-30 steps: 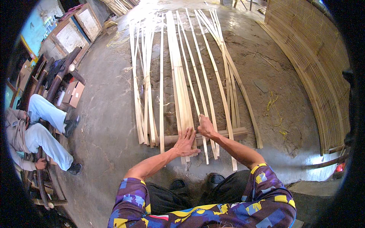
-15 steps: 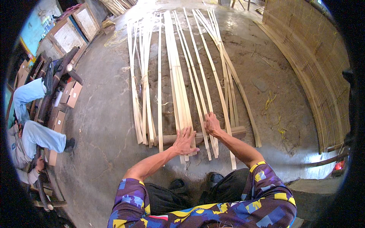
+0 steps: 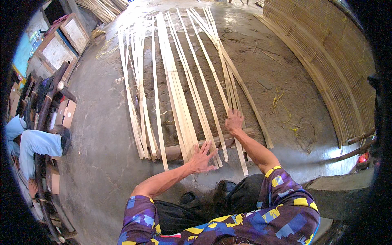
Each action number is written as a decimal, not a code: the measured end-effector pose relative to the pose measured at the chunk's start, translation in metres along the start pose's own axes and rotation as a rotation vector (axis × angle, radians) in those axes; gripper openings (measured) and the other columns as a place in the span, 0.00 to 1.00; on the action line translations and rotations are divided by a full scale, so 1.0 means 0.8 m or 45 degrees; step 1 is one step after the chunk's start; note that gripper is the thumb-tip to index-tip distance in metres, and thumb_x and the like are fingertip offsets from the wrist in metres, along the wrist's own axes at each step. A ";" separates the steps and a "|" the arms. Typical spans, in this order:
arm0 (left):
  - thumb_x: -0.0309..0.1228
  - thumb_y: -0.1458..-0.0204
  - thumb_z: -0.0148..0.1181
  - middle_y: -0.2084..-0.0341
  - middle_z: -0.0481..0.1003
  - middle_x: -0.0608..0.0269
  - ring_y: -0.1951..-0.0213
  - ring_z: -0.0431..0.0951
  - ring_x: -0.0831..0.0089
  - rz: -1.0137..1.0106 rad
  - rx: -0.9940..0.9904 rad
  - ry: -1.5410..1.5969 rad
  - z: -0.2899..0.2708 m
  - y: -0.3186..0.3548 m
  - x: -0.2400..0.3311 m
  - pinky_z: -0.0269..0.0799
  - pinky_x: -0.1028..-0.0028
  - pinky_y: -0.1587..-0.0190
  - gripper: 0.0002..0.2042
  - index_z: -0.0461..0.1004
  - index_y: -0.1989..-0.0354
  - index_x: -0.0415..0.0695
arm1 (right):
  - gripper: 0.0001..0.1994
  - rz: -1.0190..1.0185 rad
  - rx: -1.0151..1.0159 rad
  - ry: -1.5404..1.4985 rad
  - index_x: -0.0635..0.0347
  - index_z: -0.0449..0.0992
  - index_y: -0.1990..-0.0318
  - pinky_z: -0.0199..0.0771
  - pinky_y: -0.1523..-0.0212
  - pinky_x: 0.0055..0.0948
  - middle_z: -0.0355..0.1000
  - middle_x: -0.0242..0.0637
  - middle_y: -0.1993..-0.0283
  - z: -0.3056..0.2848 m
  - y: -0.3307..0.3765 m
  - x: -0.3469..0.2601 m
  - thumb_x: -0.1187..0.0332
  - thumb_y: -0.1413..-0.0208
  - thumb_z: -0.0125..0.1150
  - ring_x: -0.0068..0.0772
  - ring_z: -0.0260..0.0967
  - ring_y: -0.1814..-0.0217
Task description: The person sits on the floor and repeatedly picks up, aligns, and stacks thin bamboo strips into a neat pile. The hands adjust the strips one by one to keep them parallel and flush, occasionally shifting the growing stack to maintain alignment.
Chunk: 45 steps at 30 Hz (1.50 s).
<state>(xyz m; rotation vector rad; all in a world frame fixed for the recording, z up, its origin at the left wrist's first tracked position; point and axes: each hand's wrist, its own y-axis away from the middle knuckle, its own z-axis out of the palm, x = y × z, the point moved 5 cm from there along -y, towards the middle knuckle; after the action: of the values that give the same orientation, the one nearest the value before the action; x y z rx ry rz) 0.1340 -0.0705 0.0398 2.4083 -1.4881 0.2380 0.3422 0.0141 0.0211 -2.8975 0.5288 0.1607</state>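
Long pale bamboo strips (image 3: 177,102) lie side by side on the floor, their near ends propped on a thick round bamboo pole (image 3: 174,152). My left hand (image 3: 201,157) is spread open, palm down, over the near ends of the middle strips. Farther forward and to the right, my right hand (image 3: 234,121) has its fingers bent over a single strip (image 3: 216,79); the fingertips are partly hidden. Right of it, several strips cross and fan out, the outermost a browner strip (image 3: 255,104).
A large woven bamboo screen (image 3: 322,73) stands along the right side. At left, a person in light blue jeans (image 3: 38,153) sits beside a pole bench and cardboard boxes (image 3: 65,113). Yellow twine (image 3: 278,100) lies on the floor; more bamboo (image 3: 104,10) is piled far left.
My right hand has moved from one strip to another farther right and slightly forward. My left hand has shifted right along the near ends, fingers spreading wider. The view has turned slightly.
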 end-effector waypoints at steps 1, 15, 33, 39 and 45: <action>0.59 0.60 0.50 0.40 0.38 0.45 0.39 0.39 0.48 0.000 -0.013 0.014 0.001 0.000 0.001 0.35 0.39 0.45 0.41 0.44 0.39 0.54 | 0.21 0.081 0.011 -0.004 0.54 0.64 0.53 0.61 0.58 0.46 0.61 0.44 0.55 -0.003 0.004 0.014 0.61 0.57 0.54 0.46 0.60 0.52; 0.54 0.60 0.53 0.41 0.42 0.43 0.39 0.41 0.50 0.024 0.099 0.077 0.001 0.000 -0.003 0.32 0.49 0.41 0.40 0.48 0.40 0.48 | 0.15 -0.059 0.326 -0.939 0.63 0.65 0.59 0.67 0.72 0.37 0.70 0.51 0.71 -0.078 -0.054 -0.091 0.65 0.52 0.54 0.47 0.69 0.69; 0.56 0.62 0.53 0.43 0.45 0.45 0.40 0.43 0.49 -0.192 0.018 0.003 0.006 0.012 -0.009 0.35 0.42 0.44 0.43 0.48 0.41 0.41 | 0.22 -0.160 -0.335 -0.787 0.71 0.60 0.57 0.65 0.58 0.42 0.67 0.60 0.64 0.021 -0.045 -0.100 0.65 0.57 0.57 0.58 0.65 0.59; 0.55 0.59 0.52 0.40 0.38 0.44 0.38 0.37 0.48 -0.085 0.019 0.049 0.009 0.024 -0.012 0.35 0.39 0.46 0.41 0.48 0.41 0.41 | 0.25 -0.169 -0.818 -0.842 0.70 0.56 0.51 0.67 0.60 0.38 0.68 0.56 0.63 0.028 0.024 -0.094 0.71 0.59 0.54 0.51 0.67 0.59; 0.55 0.61 0.53 0.40 0.40 0.44 0.39 0.39 0.48 -0.011 0.119 0.054 0.006 0.022 -0.008 0.37 0.38 0.46 0.42 0.46 0.41 0.41 | 0.28 -0.292 -0.538 -1.097 0.68 0.56 0.46 0.66 0.61 0.32 0.67 0.47 0.63 0.023 0.012 -0.097 0.74 0.61 0.50 0.35 0.66 0.61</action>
<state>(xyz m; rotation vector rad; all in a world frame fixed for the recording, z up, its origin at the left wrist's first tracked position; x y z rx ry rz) 0.1152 -0.0736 0.0365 2.4650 -1.4789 0.3623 0.2652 0.0355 0.0125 -2.8191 -0.0034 1.5349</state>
